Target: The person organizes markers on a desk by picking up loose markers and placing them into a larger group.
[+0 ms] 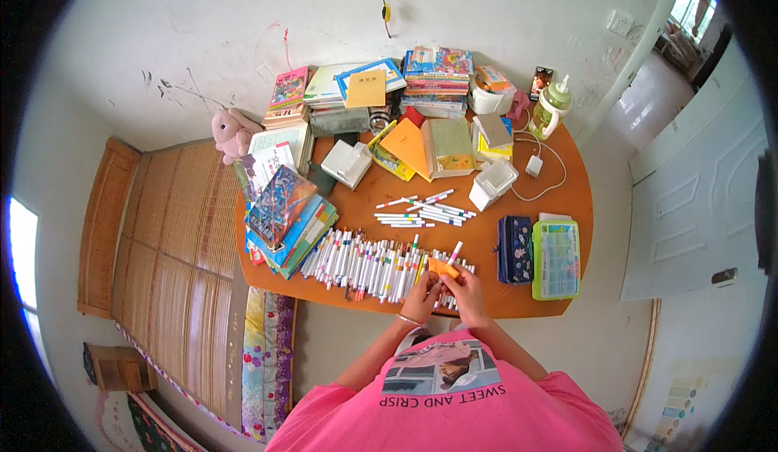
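Both my hands meet near the table's front edge, over the right end of a long row of white marker pens [371, 267]. Between them is a white marker [454, 253] with a pink band, its capped end pointing up and away from me. A small orange piece [442, 266], perhaps cloth or paper, lies around or against that marker. My left hand [422, 297], with a bracelet at the wrist, pinches the orange piece. My right hand [467, 293] grips the marker and the orange piece's lower edge. Fingers hide the marker's lower part. Beyond lies a looser group of markers [425, 212].
A navy pencil case [514, 250] and a green-rimmed plastic case [557, 260] are at the right. Book stacks [437, 81] line the back. White boxes [346, 163], a charger with cable [533, 166] and a green bottle [550, 109] stand behind. Books [292, 215] sit at left.
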Tool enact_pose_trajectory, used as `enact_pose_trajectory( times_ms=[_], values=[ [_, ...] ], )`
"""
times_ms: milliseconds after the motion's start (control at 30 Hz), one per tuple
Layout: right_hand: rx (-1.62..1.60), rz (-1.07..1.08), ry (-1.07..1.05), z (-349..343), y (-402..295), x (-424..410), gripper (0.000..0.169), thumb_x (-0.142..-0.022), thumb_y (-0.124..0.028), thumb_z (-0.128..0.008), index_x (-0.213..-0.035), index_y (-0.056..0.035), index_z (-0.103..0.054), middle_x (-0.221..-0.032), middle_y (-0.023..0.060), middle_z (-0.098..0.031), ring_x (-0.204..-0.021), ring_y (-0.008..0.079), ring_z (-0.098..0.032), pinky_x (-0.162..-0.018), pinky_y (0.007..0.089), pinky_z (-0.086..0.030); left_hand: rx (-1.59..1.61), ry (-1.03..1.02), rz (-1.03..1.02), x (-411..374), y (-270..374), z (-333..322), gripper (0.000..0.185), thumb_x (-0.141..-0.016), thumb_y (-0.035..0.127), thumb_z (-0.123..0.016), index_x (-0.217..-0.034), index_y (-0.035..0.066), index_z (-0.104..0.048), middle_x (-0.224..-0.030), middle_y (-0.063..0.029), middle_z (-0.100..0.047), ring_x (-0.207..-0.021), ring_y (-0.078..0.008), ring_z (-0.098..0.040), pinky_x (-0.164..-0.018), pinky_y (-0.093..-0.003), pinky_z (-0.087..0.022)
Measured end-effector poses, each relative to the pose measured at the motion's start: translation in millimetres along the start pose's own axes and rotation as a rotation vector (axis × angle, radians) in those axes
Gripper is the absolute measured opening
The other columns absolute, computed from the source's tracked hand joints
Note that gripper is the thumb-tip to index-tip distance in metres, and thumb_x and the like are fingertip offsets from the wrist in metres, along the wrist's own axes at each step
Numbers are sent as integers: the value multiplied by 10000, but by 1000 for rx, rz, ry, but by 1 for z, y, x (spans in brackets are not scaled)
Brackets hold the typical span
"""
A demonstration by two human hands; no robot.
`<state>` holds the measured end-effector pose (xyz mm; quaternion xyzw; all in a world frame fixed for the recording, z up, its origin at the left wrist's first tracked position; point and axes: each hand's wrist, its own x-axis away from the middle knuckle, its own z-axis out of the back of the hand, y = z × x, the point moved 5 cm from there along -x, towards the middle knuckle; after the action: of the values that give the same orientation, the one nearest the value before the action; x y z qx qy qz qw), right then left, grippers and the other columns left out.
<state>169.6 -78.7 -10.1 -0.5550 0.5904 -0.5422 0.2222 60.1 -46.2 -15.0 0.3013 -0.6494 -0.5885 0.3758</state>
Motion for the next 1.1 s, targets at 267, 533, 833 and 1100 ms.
enact_pose_trajectory(
  times_ms=[267, 533, 833, 1100],
  values=[
    [-164, 11, -89, -49, -14, -10, 256, -868, -174, -542, -1051, 4, -564, -659, -35, -490, -506, 28, -401, -444, 180, -303, 255, -70, 167, 50, 23, 45, 119, -921, 117, -407, -1003, 37, -439, -718, 7, -467, -553, -43, -369, -470, -177, -281],
    [218, 236, 98, -34, -33, -26, 199, -857, -144, -554, -978, -3, -627, -613, -6, -553, -483, 28, -464, -446, 163, -362, -160, 9, -25, 62, 45, 68, 118, -911, 105, -434, -998, 27, -448, -728, -5, -485, -568, -51, -382, -483, -190, -316],
    [-257, -149, -321, -39, -65, 7, 372, -864, -118, -536, -1215, -18, -464, -899, 29, -574, -705, 83, -558, -695, 199, -489, 477, -54, 308, 42, 56, 39, 183, -924, 177, -409, -1060, 62, -449, -704, 16, -437, -490, -41, -309, -428, -174, -230],
    [-392, 50, -327, -31, -95, -18, 284, -893, -172, -502, -1122, -9, -544, -755, -11, -536, -577, 41, -410, -508, 154, -318, 1229, -243, 421, 26, 55, 10, 158, -921, 205, -423, -1036, 102, -457, -624, 41, -306, -477, -45, -255, -421, -176, -216]
  ],
)
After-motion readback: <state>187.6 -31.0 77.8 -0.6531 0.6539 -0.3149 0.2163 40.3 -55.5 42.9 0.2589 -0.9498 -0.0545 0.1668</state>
